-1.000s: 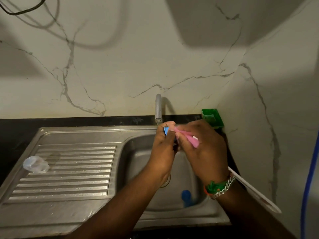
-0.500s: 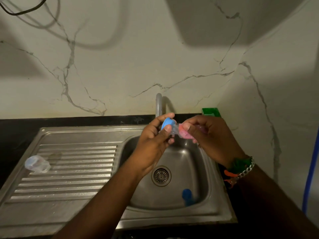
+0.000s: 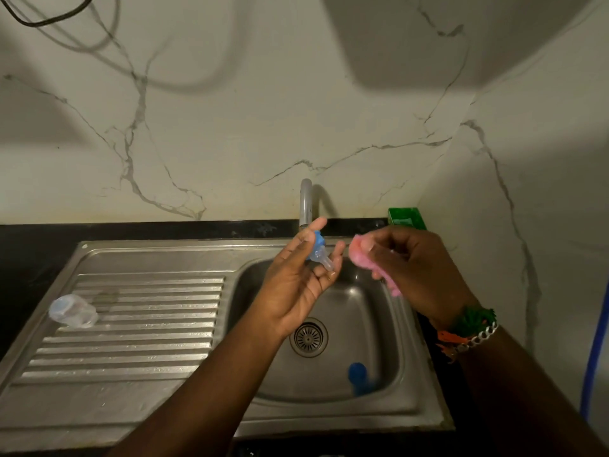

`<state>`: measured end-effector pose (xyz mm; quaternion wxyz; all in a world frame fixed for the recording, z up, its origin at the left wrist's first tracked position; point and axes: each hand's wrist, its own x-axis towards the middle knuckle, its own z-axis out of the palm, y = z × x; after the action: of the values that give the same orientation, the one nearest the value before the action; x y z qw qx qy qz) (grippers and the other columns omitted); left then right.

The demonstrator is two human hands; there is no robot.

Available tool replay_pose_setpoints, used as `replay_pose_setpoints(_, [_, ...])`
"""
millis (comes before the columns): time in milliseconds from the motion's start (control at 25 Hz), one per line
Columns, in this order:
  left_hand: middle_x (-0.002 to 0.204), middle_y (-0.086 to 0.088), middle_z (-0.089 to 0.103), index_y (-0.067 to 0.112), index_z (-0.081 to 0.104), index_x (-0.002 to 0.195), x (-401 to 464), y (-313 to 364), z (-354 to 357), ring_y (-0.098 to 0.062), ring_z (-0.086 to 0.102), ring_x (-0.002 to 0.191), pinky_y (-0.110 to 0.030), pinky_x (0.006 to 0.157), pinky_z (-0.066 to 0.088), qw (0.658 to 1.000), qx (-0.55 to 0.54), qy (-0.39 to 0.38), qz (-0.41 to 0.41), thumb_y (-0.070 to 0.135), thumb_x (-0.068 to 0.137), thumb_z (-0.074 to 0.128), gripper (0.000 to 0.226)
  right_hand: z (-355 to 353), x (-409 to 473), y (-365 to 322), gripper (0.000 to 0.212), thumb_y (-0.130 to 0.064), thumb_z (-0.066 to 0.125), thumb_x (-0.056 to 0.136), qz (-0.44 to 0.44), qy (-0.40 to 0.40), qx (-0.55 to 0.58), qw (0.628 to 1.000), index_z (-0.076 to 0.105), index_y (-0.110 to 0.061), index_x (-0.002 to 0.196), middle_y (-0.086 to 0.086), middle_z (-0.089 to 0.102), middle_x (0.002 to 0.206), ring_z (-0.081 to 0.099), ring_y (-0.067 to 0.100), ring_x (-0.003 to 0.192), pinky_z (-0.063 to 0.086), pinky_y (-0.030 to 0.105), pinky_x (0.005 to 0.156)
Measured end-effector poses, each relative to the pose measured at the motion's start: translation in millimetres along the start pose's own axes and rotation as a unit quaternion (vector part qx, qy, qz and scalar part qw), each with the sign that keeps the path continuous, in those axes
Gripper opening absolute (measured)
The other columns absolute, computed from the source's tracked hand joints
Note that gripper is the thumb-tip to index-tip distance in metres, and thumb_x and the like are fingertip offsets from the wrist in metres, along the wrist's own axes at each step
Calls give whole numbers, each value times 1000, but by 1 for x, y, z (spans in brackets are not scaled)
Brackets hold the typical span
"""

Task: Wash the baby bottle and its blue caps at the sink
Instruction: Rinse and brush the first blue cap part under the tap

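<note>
Above the steel sink (image 3: 408,410), my left hand (image 3: 296,285) holds a blue cap with a clear teat (image 3: 319,255) between thumb and fingers, just under the tap (image 3: 305,202). My right hand (image 3: 415,275) grips a pink sponge (image 3: 362,258) a little to the right, apart from the cap. A second blue cap (image 3: 357,377) lies in the basin near the front right. The clear baby bottle (image 3: 72,310) lies on its side on the ribbed drainboard at the left.
A green soap dish (image 3: 407,217) stands at the back right corner by the wall. The drain strainer (image 3: 308,338) sits mid-basin. A blue hose (image 3: 596,357) runs down the right wall. Black counter surrounds the sink.
My hands have come apart: the pink sponge has left the blue cap and moved right. The left hand has turned the cap so that its teat points down and right.
</note>
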<state>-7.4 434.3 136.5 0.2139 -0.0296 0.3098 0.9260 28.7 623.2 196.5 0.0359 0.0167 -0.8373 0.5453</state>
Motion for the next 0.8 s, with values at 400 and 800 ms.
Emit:
replay_pose_setpoints(400, [103, -12, 75, 15, 73, 109, -5, -5, 2, -20, 70, 84, -26, 68, 56, 975, 201, -15, 88, 25, 76, 86, 37, 21, 6, -13, 14, -16, 73, 87, -154, 43, -116, 980, 74, -19, 100, -10, 69, 98, 66, 2, 91, 53, 19, 79])
replay_pose_setpoints(800, [101, -9, 73, 19, 78, 108, -17, -6, 12, -14, 65, 81, -25, 64, 55, 973, 214, 83, 19, 46, 74, 78, 43, 29, 1, 7, 9, -12, 78, 83, -154, 47, -108, 981, 74, -15, 91, -4, 72, 88, 68, 8, 81, 58, 37, 74])
